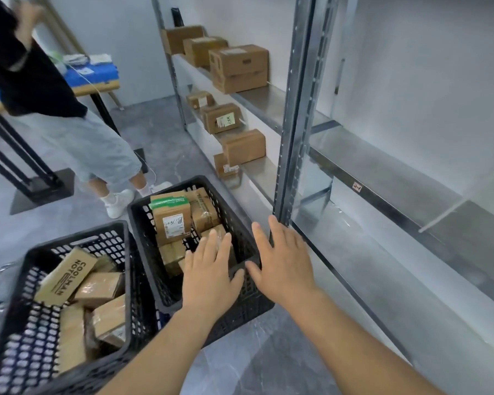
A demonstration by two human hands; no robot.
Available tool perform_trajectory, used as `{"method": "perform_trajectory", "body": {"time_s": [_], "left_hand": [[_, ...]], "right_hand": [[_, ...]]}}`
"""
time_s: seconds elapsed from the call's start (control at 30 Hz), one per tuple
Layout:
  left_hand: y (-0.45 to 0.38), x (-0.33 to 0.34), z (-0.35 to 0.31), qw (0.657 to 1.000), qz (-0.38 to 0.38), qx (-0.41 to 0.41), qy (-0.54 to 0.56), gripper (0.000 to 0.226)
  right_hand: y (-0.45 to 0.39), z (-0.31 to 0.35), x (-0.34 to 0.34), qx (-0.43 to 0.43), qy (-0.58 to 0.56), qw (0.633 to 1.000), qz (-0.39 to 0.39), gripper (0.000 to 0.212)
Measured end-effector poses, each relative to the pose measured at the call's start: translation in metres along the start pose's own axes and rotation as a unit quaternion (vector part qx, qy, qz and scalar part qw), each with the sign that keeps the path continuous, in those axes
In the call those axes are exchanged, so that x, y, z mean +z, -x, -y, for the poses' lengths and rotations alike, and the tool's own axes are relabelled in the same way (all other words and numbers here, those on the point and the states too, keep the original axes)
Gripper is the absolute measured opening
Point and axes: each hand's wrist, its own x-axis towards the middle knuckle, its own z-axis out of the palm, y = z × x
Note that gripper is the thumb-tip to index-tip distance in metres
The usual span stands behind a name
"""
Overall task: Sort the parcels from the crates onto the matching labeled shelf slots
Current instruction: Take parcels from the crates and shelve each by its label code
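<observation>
Over the right-hand crate (240, 223), left hand (208, 269) and right hand (283, 260) hover with fingers spread, each grip holding nothing; parcels (173, 223) sit inside. Looks like picking stage, so next grab one, read its label, find the shelf (382, 172) slot.

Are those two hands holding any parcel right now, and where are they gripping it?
Nothing is held. The left hand and right hand hover open over the right crate.
</observation>
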Motion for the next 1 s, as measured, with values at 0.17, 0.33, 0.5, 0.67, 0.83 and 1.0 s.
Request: {"method": "perform_trajectory", "body": {"time_s": [0.17,0.33,0.5,0.67,0.83,1.0], "left_hand": [[0.015,-0.019,0.072,0.998,0.011,-0.054,0.002,0.077],[0.041,-0.028,0.167,0.994,0.005,-0.112,0.016,0.079],[0.063,-0.036,0.252,0.985,0.013,-0.165,0.037,0.079],[0.085,-0.041,0.310,0.975,0.013,-0.209,0.074,0.074],[0.091,-0.029,0.353,0.960,0.027,-0.260,0.101,0.074],[0.078,-0.020,0.383,0.948,0.028,-0.296,0.117,0.069]], "right_hand": [[-0.012,0.079,-0.003,-0.022,-0.001,0.999,0.036,0.077],[-0.028,0.173,0.006,-0.056,-0.009,0.996,0.071,0.075],[-0.042,0.258,0.023,-0.091,-0.007,0.989,0.116,0.065],[-0.054,0.317,0.039,-0.133,-0.003,0.977,0.166,0.058],[-0.072,0.350,0.063,-0.157,-0.013,0.966,0.206,0.047],[-0.103,0.369,0.094,-0.173,-0.033,0.958,0.228,0.046]]}}
